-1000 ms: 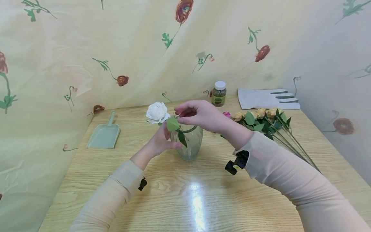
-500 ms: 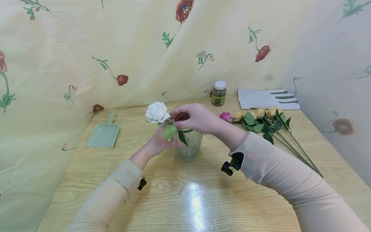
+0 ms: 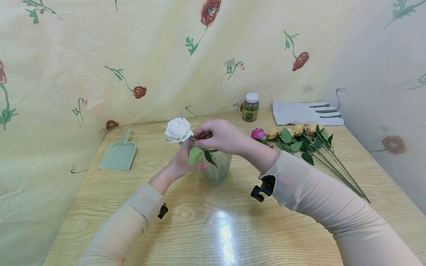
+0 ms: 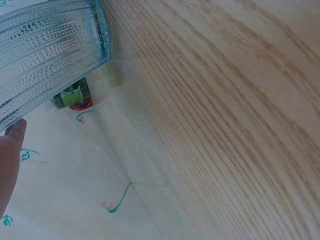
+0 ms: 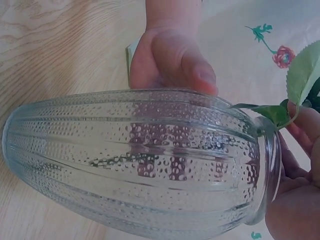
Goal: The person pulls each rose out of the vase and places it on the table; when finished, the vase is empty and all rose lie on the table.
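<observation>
A clear textured glass vase (image 3: 217, 168) stands on the wooden table, a white rose (image 3: 178, 129) leaning left at its mouth. My left hand (image 3: 182, 162) grips the vase's left side; in the right wrist view its thumb lies along the glass (image 5: 150, 165) and its fingers show through from behind. My right hand (image 3: 219, 136) is over the rim, thumb and fingers pinching the rose's stem just below the bloom. Green leaves (image 5: 302, 75) hang outside the rim. How far the stem reaches into the vase I cannot tell.
Right of the vase lie a pink rose (image 3: 258, 133) and several yellow roses (image 3: 298, 129) with long stems. Behind them are a white-lidded jar (image 3: 250, 108) and a pale glove (image 3: 307, 113). A green dustpan (image 3: 118, 155) lies at left, and a flowered curtain backs the table.
My right hand has moved left and slightly down to the rose's stem, uncovering the pink rose. The green leaf has swung down and left. My left hand has stayed on the vase.
</observation>
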Tool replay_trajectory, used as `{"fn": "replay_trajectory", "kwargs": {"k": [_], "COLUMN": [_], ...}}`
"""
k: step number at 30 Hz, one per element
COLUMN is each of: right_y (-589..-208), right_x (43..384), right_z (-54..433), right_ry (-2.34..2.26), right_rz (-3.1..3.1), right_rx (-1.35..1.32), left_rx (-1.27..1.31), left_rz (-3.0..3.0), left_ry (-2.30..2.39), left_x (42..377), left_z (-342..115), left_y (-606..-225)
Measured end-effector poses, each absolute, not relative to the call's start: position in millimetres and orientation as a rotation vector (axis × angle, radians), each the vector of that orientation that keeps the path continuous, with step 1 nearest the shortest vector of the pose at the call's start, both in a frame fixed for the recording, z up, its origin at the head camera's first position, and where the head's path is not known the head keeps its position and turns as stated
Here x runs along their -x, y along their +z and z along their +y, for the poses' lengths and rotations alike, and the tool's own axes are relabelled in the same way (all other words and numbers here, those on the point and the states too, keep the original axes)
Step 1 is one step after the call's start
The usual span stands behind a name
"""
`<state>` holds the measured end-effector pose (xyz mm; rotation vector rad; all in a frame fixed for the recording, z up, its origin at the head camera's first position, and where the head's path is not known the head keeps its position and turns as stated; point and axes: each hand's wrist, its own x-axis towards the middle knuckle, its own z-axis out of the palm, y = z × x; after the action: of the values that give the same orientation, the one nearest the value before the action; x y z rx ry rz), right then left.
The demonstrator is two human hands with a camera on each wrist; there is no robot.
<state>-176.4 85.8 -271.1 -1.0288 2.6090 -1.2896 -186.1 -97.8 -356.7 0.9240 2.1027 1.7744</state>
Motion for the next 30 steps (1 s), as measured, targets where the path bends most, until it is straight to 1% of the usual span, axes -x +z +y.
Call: {"fn": "replay_trajectory", "kwargs": {"k": [8,16,19,23,30], "right_y": [-272,-271,-271,-269,-263], "right_x": [176,176,176,176,174], "right_z": [84,84,84,87,91], "right_ry": [-1.364,-1.298,-1.34,-1.436,-1.621], "right_rz": [2.61,2.633,2.617,2.582,2.518], "right_rx": [1.009,1.033,0.995,0.879,0.807], "left_rx": [-0.996,-1.052,-0.999,-0.924,-1.02], "left_rz": [2.065,2.039,2.011,2.007,1.989], "left_ry": [1.797,1.816,1.843,1.856,1.86], "left_x": [203,203,201,200,200], "left_z": [-97,-97,-98,-101,-100], "left_y": [-380,-379,-378,-381,-383]}}
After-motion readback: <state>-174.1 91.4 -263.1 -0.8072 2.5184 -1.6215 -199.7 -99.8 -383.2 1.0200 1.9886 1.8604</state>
